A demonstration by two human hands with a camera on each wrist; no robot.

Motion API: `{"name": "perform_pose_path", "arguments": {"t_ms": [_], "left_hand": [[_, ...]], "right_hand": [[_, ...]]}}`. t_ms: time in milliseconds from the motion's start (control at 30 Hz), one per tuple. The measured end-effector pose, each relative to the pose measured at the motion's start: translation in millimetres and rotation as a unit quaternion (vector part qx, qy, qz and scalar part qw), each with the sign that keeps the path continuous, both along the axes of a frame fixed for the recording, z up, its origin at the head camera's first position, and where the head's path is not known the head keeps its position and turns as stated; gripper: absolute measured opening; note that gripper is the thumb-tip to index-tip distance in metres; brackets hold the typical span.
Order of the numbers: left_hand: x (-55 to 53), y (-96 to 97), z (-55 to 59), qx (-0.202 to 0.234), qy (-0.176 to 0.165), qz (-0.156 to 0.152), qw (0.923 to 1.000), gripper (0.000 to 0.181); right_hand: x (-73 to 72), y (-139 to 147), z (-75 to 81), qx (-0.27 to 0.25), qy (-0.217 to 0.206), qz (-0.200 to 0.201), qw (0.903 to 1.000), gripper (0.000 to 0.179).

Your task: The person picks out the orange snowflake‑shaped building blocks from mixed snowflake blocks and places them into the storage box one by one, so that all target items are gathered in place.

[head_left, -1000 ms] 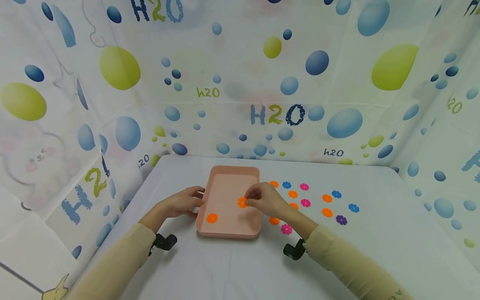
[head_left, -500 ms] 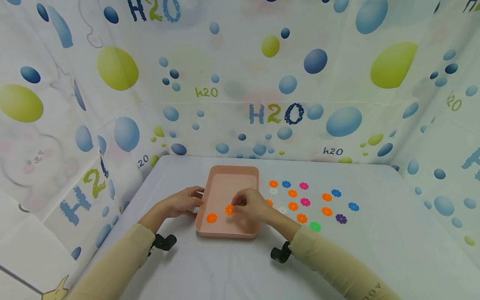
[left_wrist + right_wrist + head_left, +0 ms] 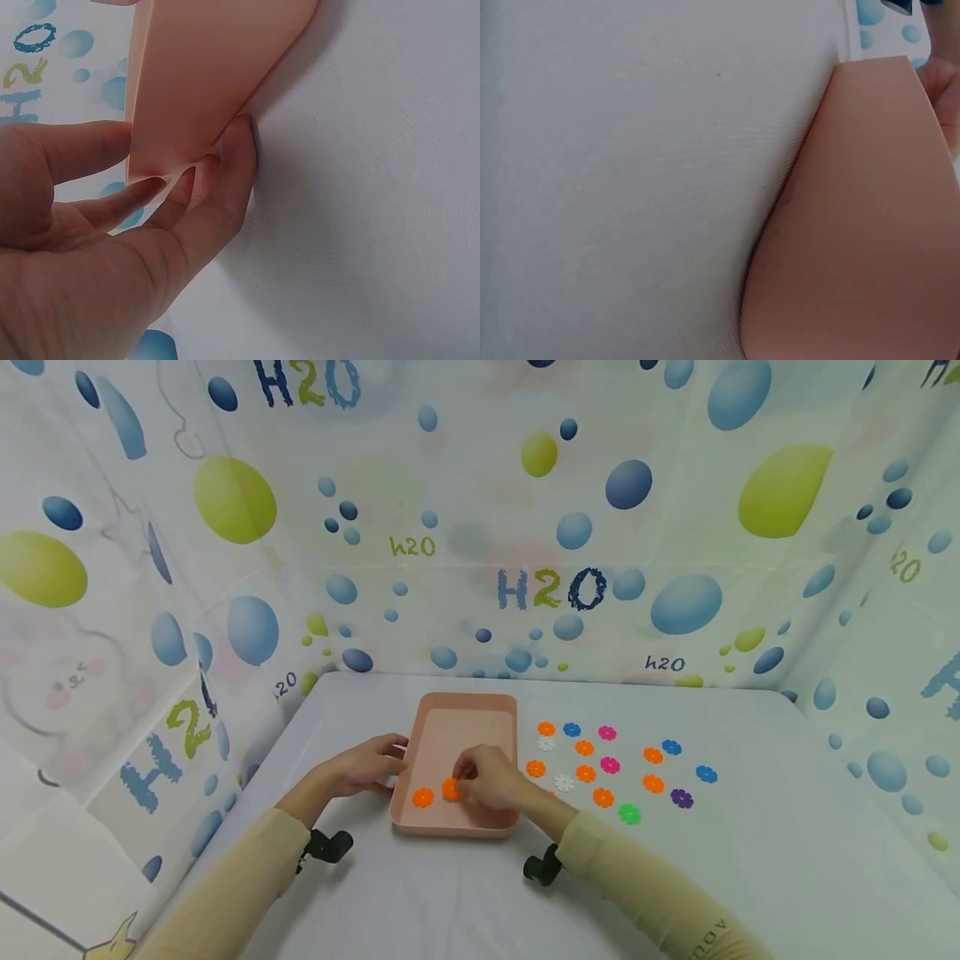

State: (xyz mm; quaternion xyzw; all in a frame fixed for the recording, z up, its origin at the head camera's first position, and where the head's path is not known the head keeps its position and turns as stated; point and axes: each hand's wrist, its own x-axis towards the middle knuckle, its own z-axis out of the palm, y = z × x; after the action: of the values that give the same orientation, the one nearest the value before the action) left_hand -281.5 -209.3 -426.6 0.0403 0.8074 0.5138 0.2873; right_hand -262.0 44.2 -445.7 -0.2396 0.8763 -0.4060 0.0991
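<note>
In the head view, my right hand point(image 3: 490, 778) pinches an orange flower-shaped piece point(image 3: 452, 789) low over the pink tray point(image 3: 468, 703). A second orange flower piece point(image 3: 423, 797) lies in the tray just left of it. My left hand point(image 3: 366, 766) is at the tray's left side; in the left wrist view its relaxed, slightly bent fingers point(image 3: 229, 176) touch the outer wall of the tray point(image 3: 202, 75). The right wrist view has the tray's outer wall point(image 3: 855, 225), while my right hand is out of that picture.
Right of the tray, several flower pieces lie spread on the white cloth: orange, pink point(image 3: 610, 765), blue point(image 3: 706, 774), white point(image 3: 564, 782), purple point(image 3: 682, 798) and green point(image 3: 630, 813). Behind them hangs a bubble-printed curtain point(image 3: 465, 468).
My right hand has carried the orange flower piece left and toward me inside the tray, down close beside the other orange piece. My left hand has stayed at the tray's side.
</note>
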Motion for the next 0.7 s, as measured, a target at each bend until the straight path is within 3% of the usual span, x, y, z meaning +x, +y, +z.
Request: {"name": "perform_pose_path", "arguments": {"t_ms": [200,700], "left_hand": [[1.3,0.2,-0.3,0.000,-0.001,0.001,1.0000,0.059],[0.6,0.0,0.1,-0.002,0.001,0.002,1.0000,0.058]], "right_hand": [[-0.6,-3.7,-5.3,0.011,-0.013,-0.004,0.9998,0.008],[-2.4,-7.9,-6.1,0.035,0.020,0.005,0.9992,0.009]]}}
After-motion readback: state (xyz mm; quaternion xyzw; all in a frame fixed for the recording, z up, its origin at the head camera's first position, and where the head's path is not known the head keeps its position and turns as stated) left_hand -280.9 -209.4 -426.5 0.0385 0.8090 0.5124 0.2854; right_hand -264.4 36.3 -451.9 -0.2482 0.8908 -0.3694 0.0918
